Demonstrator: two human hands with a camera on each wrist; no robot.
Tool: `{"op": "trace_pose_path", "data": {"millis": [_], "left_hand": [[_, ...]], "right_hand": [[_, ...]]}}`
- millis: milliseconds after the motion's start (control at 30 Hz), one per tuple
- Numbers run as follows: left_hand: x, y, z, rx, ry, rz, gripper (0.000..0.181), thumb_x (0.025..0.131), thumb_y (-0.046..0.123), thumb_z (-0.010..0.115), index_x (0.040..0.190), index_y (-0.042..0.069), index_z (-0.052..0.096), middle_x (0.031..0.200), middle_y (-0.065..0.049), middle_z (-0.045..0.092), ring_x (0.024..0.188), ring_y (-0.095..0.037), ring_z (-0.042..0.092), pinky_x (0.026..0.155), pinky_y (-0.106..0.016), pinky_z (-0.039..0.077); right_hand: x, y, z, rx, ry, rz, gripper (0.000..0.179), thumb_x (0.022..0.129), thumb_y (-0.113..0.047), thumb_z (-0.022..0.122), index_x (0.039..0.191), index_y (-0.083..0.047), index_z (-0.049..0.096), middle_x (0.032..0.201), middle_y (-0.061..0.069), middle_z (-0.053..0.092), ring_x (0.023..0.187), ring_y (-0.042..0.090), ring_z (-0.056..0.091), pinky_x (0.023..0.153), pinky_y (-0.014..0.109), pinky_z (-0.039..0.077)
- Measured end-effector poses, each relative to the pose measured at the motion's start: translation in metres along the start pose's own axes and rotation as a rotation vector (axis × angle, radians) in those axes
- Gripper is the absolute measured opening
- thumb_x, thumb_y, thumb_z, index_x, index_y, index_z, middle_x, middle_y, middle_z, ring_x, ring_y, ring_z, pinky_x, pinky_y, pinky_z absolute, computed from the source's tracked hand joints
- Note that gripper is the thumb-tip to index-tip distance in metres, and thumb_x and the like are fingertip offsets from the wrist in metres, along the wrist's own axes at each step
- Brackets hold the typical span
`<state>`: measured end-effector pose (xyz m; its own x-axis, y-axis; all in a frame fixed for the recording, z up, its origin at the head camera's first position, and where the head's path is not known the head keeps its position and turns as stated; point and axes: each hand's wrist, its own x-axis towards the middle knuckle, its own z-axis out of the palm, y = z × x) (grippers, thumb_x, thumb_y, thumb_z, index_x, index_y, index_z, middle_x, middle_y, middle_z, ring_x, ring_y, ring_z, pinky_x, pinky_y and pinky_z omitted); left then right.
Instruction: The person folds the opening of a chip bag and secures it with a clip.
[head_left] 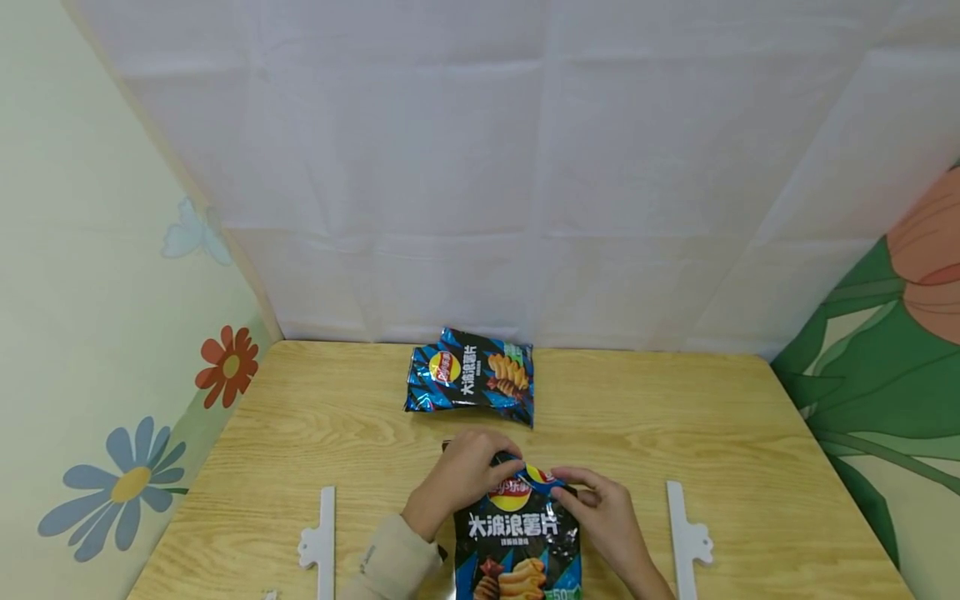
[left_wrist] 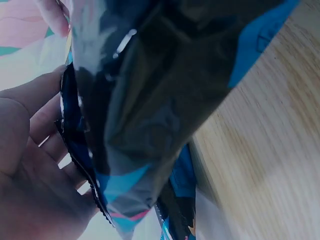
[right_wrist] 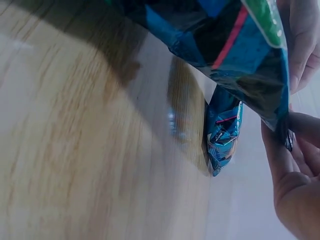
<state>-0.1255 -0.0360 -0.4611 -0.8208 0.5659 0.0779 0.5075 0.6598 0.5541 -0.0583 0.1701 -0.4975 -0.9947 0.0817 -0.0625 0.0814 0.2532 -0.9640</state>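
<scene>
At six o'clock on the wooden table (head_left: 637, 408), nearest the person, a chip bag (head_left: 513, 525) is held by its upper edge, while its lower end runs out of the head view. At eleven o'clock on it the left hand (head_left: 465, 467) pinches the film; at one o'clock the right hand (head_left: 606, 512) does the same, thumb and fingers narrow on the edge. An uneven tug between those two grips could, I'd judge, split the film down the front and spill the contents; the slick surface might also let a thumb slip, and squeezing the body would likely crush the chips. The bag is glossy and creased, black with blue wedges, white lettering, a round red-and-yellow logo, pictured chips and a green patch toward five o'clock. Between the hands its top folds forward, showing a blue flap; whether the seal has parted I cannot tell. Toward twelve o'clock, near the left hand, lie what look like two overlapping packets (head_left: 472, 375), before a white sheet (head_left: 420, 283). White pieces flank the bag at nine (head_left: 326, 542) and three o'clock.
</scene>
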Motion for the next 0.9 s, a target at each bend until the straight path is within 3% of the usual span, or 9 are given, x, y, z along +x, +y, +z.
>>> {"op": "trace_pose_path", "data": {"millis": [167, 333, 533, 733, 900], "left_hand": [[0.002, 0.000, -0.001, -0.011, -0.022, 0.016, 0.018, 0.095, 0.032, 0.068, 0.100, 0.018, 0.079, 0.097, 0.008, 0.076, 0.092, -0.006, 0.068, 0.088, -0.029, 0.052], [0.005, -0.001, -0.004, -0.034, -0.070, 0.020, 0.016, 0.092, 0.034, 0.071, 0.094, 0.021, 0.080, 0.092, 0.011, 0.076, 0.081, 0.003, 0.065, 0.074, -0.017, 0.051], [0.008, 0.000, -0.002, -0.046, -0.111, 0.021, 0.015, 0.089, 0.035, 0.074, 0.093, 0.022, 0.080, 0.089, 0.013, 0.076, 0.071, 0.008, 0.058, 0.067, -0.014, 0.046], [0.009, 0.001, 0.005, -0.001, -0.087, 0.030, 0.016, 0.087, 0.039, 0.075, 0.091, 0.023, 0.080, 0.085, 0.014, 0.075, 0.070, 0.008, 0.058, 0.067, -0.012, 0.045], [0.009, 0.001, 0.008, -0.018, -0.066, 0.013, 0.016, 0.087, 0.038, 0.075, 0.088, 0.022, 0.080, 0.082, 0.014, 0.075, 0.069, 0.008, 0.057, 0.069, -0.014, 0.044]], "right_hand": [[0.000, -0.001, 0.000, -0.006, 0.001, 0.016, 0.023, 0.084, 0.006, 0.072, 0.107, 0.001, 0.073, 0.109, 0.020, 0.073, 0.070, 0.006, 0.071, 0.065, 0.019, 0.055], [0.000, -0.004, -0.001, 0.000, -0.034, 0.034, 0.025, 0.085, 0.005, 0.071, 0.109, 0.002, 0.072, 0.111, 0.020, 0.072, 0.075, 0.008, 0.072, 0.068, 0.022, 0.057], [-0.001, -0.005, -0.001, 0.026, -0.072, 0.025, 0.026, 0.086, 0.004, 0.071, 0.112, 0.004, 0.070, 0.113, 0.024, 0.070, 0.077, 0.007, 0.072, 0.068, 0.022, 0.057], [-0.001, -0.004, -0.001, 0.037, -0.080, 0.013, 0.028, 0.085, 0.004, 0.072, 0.113, 0.005, 0.069, 0.113, 0.025, 0.070, 0.074, 0.006, 0.071, 0.066, 0.021, 0.056], [-0.001, -0.002, -0.001, 0.033, -0.072, 0.025, 0.027, 0.085, 0.003, 0.072, 0.112, 0.005, 0.069, 0.113, 0.024, 0.070, 0.074, 0.006, 0.071, 0.066, 0.021, 0.056]]}}
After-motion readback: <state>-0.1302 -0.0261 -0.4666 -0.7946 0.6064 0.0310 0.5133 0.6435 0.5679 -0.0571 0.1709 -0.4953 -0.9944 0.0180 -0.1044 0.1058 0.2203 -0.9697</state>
